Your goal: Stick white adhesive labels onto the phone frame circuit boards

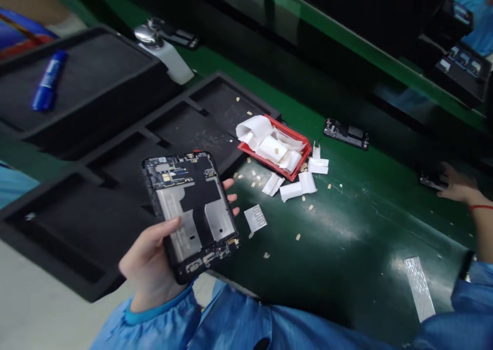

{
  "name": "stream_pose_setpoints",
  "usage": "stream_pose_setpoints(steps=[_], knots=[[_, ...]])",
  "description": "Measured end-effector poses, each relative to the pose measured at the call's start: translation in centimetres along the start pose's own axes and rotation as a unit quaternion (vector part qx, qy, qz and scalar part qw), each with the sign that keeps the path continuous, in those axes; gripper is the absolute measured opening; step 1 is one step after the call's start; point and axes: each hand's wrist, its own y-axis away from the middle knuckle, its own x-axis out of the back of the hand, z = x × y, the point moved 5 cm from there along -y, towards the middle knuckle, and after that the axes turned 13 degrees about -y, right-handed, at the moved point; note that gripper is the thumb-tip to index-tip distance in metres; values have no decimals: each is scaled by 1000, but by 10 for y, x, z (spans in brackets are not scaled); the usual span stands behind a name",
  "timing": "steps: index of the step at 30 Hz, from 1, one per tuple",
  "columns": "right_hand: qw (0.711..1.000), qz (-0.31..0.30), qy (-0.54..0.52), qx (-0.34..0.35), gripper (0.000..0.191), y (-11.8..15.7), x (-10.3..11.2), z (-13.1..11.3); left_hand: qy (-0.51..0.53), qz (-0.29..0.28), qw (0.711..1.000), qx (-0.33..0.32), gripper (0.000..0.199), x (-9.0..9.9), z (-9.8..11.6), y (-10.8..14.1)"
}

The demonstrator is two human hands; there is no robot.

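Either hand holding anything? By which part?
Left hand: phone, across its lower half, thumb on the front, fingers showing past the far long edge. Right hand: at one end of a dark part; can't tell if gripped.

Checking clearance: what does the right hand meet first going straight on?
The dark part at the fingertips of the right hand. They seem to touch it already, though depth and blur leave the exact contact unclear.
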Motion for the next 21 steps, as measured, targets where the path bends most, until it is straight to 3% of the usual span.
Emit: stream_pose_setpoints(steps=[2, 5, 7, 10, 12, 14, 17, 19, 21], knots=[[1000, -2, 1, -6, 90, 3, 5, -1, 8, -10, 1000, 3, 58, 4, -1, -2], [1000, 22, -10, 7, 106, 26, 18, -28, 19, -37, 999, -1, 58, 7, 3, -4], [997, 52, -15, 59, 112, 56, 26, -65, 26, -52, 998, -21, 57, 8, 7, -4], [968, 126, 10, 218, 95, 111, 40, -128, 47, -76, 995, -34, 58, 6, 10, -3], [953, 166, 21, 254, 89, 137, 48, -149, 63, -97, 993, -31, 57, 3, 9, -1], [954, 178, 21, 241, 86, 148, 54, -149, 69, -110, 991, -33, 54, 3, 8, 0], [964, 194, -23, 182, 86, 153, 63, -131, 77, -109, 990, -38, 59, 8, 7, 1], [960, 209, -102, 158, 87, 161, 68, -126, 95, -103, 989, -42, 65, 11, 7, 1], [941, 184, -223, 174, 87, 174, 62, -138, 118, -106, 987, -40, 64, 13, 5, 2]])
